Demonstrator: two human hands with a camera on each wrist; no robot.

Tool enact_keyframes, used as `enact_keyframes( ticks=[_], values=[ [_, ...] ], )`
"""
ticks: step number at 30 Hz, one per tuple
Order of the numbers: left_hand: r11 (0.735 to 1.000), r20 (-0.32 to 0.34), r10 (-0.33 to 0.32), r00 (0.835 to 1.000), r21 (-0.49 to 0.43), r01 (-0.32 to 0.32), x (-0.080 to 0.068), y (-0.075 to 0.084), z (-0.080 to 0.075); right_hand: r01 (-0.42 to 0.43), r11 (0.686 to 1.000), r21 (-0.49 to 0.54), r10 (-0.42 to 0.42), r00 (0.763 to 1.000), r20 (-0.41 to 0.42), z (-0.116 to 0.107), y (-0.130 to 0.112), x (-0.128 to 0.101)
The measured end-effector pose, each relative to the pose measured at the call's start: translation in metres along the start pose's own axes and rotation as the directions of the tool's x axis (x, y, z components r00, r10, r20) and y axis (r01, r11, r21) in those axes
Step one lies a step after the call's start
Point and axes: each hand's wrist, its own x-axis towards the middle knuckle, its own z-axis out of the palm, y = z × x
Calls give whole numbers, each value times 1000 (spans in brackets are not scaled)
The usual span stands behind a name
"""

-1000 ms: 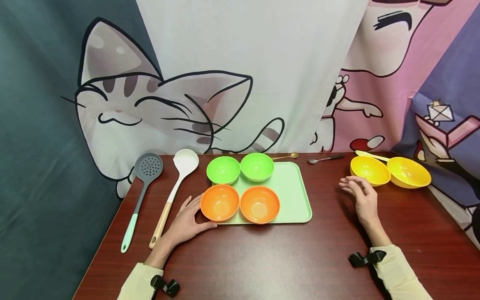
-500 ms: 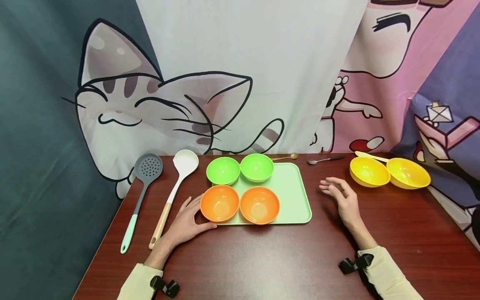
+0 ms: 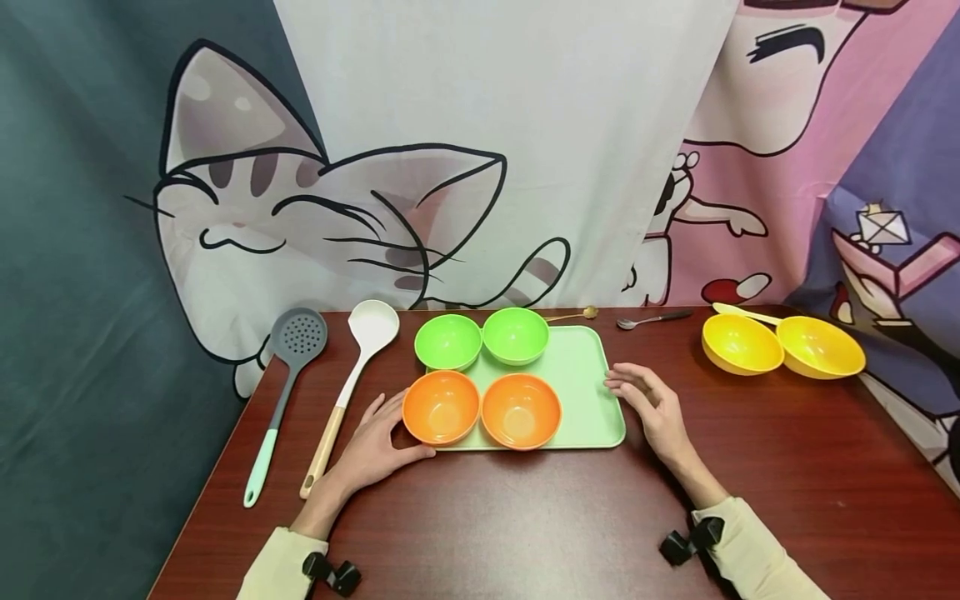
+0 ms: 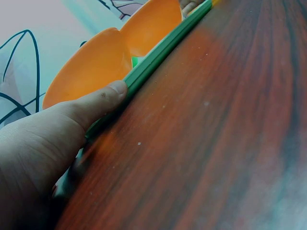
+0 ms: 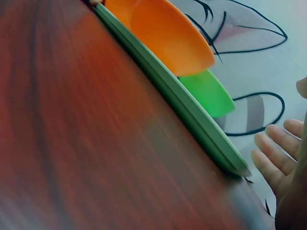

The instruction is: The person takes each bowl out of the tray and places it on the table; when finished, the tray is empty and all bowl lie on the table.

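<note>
A pale green tray point(image 3: 588, 387) carries two green bowls point(image 3: 447, 342) along its back and two orange bowls point(image 3: 441, 407) in front. My left hand point(image 3: 375, 443) rests at the tray's front left corner, thumb along the front rim and fingers spread up the left side, close to an orange bowl. In the left wrist view, its thumb point(image 4: 103, 98) touches the tray's rim; the other fingers are hidden. My right hand point(image 3: 651, 408) is beside the tray's right edge, fingertips over the rim in the head view. Its fingers point(image 5: 276, 151) are loosely extended and hold nothing.
Left of the tray lie a grey slotted turner point(image 3: 298, 337) and a white ladle point(image 3: 371, 329) with a wooden handle. Behind are a gold spoon point(image 3: 588, 312) and a dark-handled spoon point(image 3: 652, 319). Two yellow bowls point(image 3: 742, 346) stand at the right, near a curtain point(image 3: 600, 167).
My right hand has moved left, from beside the yellow bowls to the tray's right edge. The left hand and the bowls stay where they were.
</note>
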Motion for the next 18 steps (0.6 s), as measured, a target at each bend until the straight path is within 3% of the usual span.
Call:
enact_keyframes(
  ticks=[13,18],
  values=[
    [1000,1,3,1000,-9,-3,0,1,0,9,1000,-2,-9,996,90,25,-1,-7],
    [1000,8,-9,1000,-4,9,0,1,0,6,999,-49,0,992,125,33,-2,-8]
  ],
)
